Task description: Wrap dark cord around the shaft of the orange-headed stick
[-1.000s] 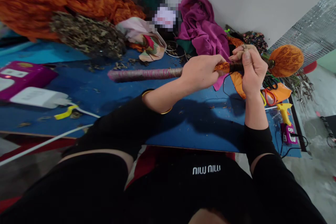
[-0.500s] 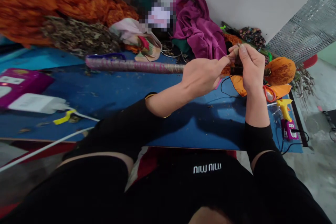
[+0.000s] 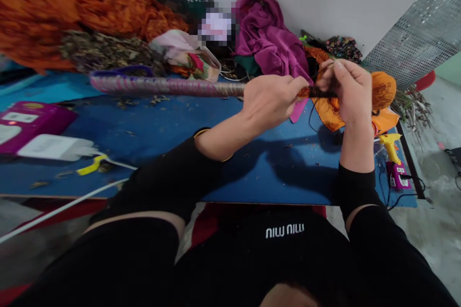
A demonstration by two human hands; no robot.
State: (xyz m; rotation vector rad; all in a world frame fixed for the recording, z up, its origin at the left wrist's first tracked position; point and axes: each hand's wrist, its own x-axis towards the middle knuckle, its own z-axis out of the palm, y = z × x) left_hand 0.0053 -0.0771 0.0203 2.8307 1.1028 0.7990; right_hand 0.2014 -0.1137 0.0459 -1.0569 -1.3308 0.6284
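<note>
A long wrapped stick (image 3: 173, 86) is held level above the blue table (image 3: 173, 153). Its left part has a pink and grey wrap, and farther right come brownish, orange and dark bands. My left hand (image 3: 268, 98) is closed around it right of its middle. Beside the dark band, my right hand (image 3: 349, 88) is closed, thumb and fingertips pinched together just above the stick; what they pinch is too small to make out. Right behind that hand shows a rounded orange cloth bundle (image 3: 384, 90); whether it joins the stick is hidden.
Orange fabric (image 3: 108, 0), dried plant stems (image 3: 108, 53) and purple cloth (image 3: 270, 33) lie along the back. Left is a purple power box (image 3: 39, 117) with a white adapter (image 3: 54, 146). A yellow glue gun (image 3: 391, 146) stands by the right table edge.
The stick has shifted left, its left end now farther left. My right hand has moved slightly right, away from the left one. The left hand still grips the stick.
</note>
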